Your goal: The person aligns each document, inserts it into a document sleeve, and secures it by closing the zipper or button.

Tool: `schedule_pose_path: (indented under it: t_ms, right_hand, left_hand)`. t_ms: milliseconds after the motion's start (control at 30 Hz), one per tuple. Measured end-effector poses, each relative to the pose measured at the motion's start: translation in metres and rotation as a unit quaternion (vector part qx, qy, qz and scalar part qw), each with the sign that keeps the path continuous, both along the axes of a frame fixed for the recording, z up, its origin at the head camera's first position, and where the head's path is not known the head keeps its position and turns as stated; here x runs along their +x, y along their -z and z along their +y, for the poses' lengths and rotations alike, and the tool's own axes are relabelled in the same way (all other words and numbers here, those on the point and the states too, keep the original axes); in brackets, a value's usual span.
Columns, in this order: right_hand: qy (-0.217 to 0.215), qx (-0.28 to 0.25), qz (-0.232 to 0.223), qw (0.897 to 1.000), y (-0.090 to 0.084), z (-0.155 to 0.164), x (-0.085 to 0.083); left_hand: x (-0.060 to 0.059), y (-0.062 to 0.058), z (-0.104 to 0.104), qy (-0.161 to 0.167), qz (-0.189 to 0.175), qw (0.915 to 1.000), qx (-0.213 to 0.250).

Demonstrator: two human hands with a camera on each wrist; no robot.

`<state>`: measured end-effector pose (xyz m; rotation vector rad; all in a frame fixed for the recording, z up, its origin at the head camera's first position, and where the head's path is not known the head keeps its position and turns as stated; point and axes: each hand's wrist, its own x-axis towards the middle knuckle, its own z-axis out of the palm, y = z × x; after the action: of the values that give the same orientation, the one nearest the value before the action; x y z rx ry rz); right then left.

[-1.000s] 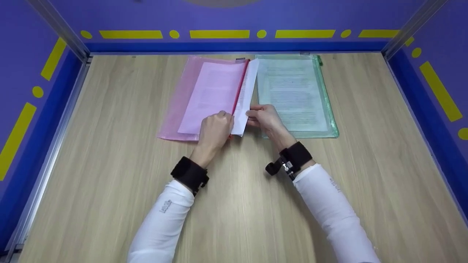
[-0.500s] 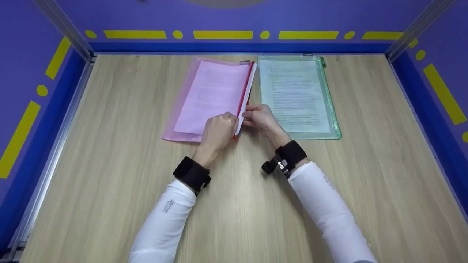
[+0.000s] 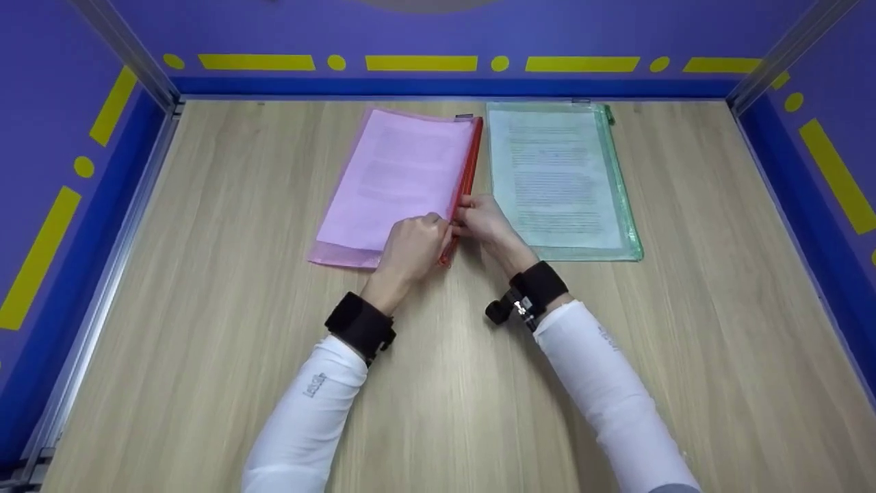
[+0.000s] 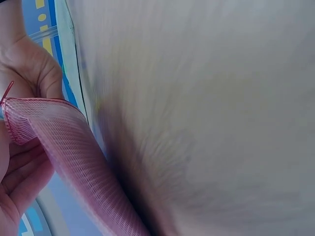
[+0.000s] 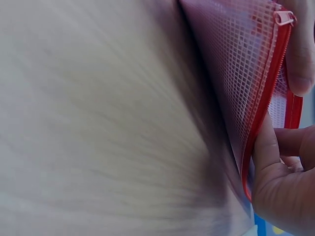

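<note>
A: How does the pink pouch look?
B: Mesh, red zip edge, paper inside, flat on the counter beside a green pouch.
A: And the hands?
B: Left hand and right hand both pinch its near zip corner, fingers curled.

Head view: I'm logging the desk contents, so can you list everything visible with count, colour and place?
pouch: 1, pink mesh with red zip, far middle of the table, paper inside
folder: 1, green clear, right of the pouch, printed sheet inside
table: 1, light wood, between blue walls with yellow marks
wrist bands: 2, black, one per wrist
left hand: 1, grips the pouch's near right corner
right hand: 1, fingers pinch the red zip edge
</note>
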<state>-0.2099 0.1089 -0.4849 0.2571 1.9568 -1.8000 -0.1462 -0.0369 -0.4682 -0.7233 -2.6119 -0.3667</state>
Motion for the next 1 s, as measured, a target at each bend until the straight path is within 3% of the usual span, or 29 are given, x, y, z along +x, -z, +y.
schedule_pose_path:
  t_ms: [233,433,667,1000]
  right_hand:
    - [-0.005,0.026,0.011,1.0,0.002,-0.004,-0.005]
    - [0.023,-0.017,0.011,1.0,0.001,0.002,-0.003]
    - [0.068,-0.073,-0.01,0.995,-0.006,0.03,0.002]
    - [0.07,-0.054,0.03,0.996,-0.012,0.07,0.018]
  left_hand:
    - [-0.001,0.0,-0.001,-0.019,-0.008,0.9998,0.008]
    - [-0.001,-0.001,-0.001,-0.038,-0.013,0.9992,0.004]
    - [-0.005,-0.003,-0.002,-0.048,-0.048,0.9974,0.022]
    - [-0.015,-0.001,0.0,-0.059,-0.076,0.9949,0.032]
